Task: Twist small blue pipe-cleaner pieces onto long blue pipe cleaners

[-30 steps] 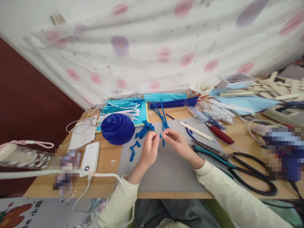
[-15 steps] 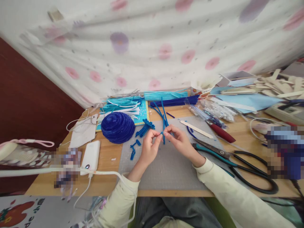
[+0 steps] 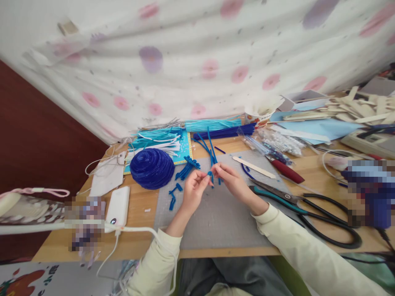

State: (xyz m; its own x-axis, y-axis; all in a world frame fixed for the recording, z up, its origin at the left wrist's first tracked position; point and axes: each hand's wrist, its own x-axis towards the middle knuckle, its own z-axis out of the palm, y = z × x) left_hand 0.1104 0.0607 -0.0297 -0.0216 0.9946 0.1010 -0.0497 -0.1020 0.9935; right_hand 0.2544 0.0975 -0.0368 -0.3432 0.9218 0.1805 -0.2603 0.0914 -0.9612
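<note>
Over the grey cutting mat [image 3: 225, 226], my left hand [image 3: 195, 190] pinches a small blue pipe cleaner piece [image 3: 210, 174] with a curled end. My right hand [image 3: 230, 179] is closed at the piece's other side, its fingertips close to those of my left hand. Long blue pipe cleaners [image 3: 211, 144] lie behind the fingers, partly hidden by them. Left of my hands are a bundle of blue curled pieces [image 3: 188, 166] and a short bent blue piece [image 3: 173, 196]. A dark blue coiled dome [image 3: 152, 167] stands further left.
Large scissors [image 3: 293, 201], a wooden stick [image 3: 254, 167] and a red-handled tool [image 3: 286, 171] lie to the right. Pipe cleaner bundles [image 3: 212, 124] line the back. A white power bank [image 3: 119, 205] with a cable is at the left, and wooden sticks [image 3: 367, 105] are piled back right.
The view has shifted slightly. My right fingertips have lifted a little around the small piece, and its curled end shows more clearly at my left fingertips.
</note>
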